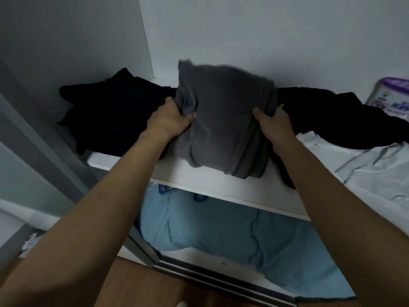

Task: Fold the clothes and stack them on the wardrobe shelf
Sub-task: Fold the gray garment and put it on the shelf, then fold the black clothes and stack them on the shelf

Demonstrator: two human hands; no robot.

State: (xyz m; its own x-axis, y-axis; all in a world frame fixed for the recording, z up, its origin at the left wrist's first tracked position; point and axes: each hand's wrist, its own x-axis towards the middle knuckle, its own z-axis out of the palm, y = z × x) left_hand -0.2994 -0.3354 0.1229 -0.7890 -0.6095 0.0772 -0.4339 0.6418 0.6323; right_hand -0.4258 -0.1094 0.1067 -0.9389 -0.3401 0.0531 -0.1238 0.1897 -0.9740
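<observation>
**mothball:** where's the grey one at right now?

**lintroller:** the folded dark grey fabric bundle [223, 120] is at the white wardrobe shelf [199, 181], roughly mid-shelf. It sits between a crumpled black clothes pile [115, 111] on the left and a sprawled black garment [332, 120] on the right. Its near end pokes out past the shelf's front edge. The far end is blurry, so I can't tell if it's lying flat or tipped up.

**mothball:** and the hands?

**lintroller:** both on it. The left hand [170, 120] grips the bundle's left side, fingers curled into the cloth and bunching it. The right hand [274, 127] holds the right side, thumb on top, with the other fingers wrapped round the edge out of sight. Bare forearms reach in from the near side.

**mothball:** anything else around?

**lintroller:** a pale whitish garment [365, 173] lies spread at the near right of the shelf, touching the sprawled black one. At the far right there's a white-and-purple package [389, 96], print too blurry to read. Under the shelf, light blue cloth [221, 229] fills the lower compartment. There's also a small blue thing [164, 189] just below the shelf edge, no idea what it is. A wooden floor [155, 284] runs along the near bottom.
</observation>
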